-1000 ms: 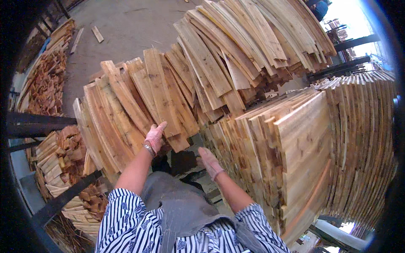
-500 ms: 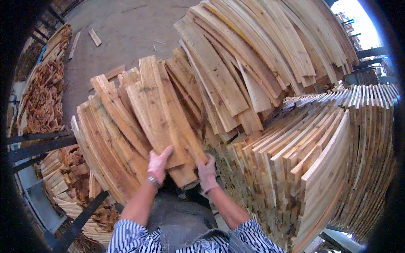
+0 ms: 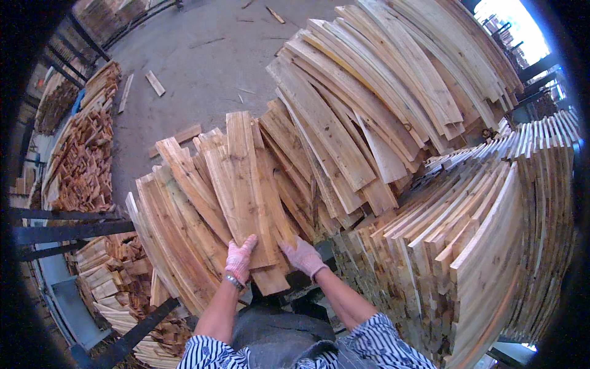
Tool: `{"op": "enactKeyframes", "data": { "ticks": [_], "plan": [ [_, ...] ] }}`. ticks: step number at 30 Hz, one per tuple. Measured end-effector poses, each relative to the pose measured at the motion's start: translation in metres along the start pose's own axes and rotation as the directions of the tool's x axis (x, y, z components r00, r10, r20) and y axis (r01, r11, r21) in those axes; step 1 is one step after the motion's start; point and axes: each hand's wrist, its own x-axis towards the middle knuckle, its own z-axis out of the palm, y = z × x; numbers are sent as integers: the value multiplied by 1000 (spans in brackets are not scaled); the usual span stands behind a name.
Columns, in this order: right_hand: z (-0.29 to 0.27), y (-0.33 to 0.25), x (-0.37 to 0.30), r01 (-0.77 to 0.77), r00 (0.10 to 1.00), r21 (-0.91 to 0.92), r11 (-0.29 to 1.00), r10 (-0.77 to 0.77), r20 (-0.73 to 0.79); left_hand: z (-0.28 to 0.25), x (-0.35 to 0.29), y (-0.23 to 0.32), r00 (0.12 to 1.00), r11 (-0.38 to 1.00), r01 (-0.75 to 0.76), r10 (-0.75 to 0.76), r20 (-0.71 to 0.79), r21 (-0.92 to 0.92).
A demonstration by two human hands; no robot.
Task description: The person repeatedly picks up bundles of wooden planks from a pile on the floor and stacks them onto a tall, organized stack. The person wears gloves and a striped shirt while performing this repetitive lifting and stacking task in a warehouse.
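Several flat wooden boards (image 3: 241, 184) lie lengthwise in front of me, overlapping, with their near ends toward my body. Wearing a pale pinkish work glove, my left hand (image 3: 241, 256) grips the left edge of these boards near that end, thumb on top. My right hand (image 3: 303, 256), gloved the same way, closes on the right edge; its fingertips are partly hidden against the wood. Between the hands, the end of a lower board (image 3: 270, 284) sticks out past the ones above. More loose boards (image 3: 178, 227) fan out on the left underneath.
A large heap of long boards (image 3: 369, 104) spreads at the far right. Beside my right arm, boards stand on edge in a tall, tight stack (image 3: 430, 258). Dark metal bars (image 3: 74, 230) and a pile of offcuts (image 3: 83, 166) are at left. Scraps lie on the grey floor (image 3: 203, 67).
The whole view has shifted, so boards and hands sit lower and further right. My right hand now lies flatter along the right edge of the boards; my left keeps its hold.
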Motion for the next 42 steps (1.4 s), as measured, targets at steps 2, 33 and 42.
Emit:
{"op": "enactKeyframes", "data": {
  "ticks": [2,33,42],
  "plan": [
    [-30,-44,-63,56,983,14,998,-57,173,-15,-31,14,998,997,65,-65,3,-41],
    [-131,27,-401,549,662,77,832,-377,-648,92,-266,-15,520,654,-753,518,679,77],
    [-179,104,-505,950,300,254,184,-301,-905,289,-353,17,-42,944,-307,-136,990,117]
  ]
}}
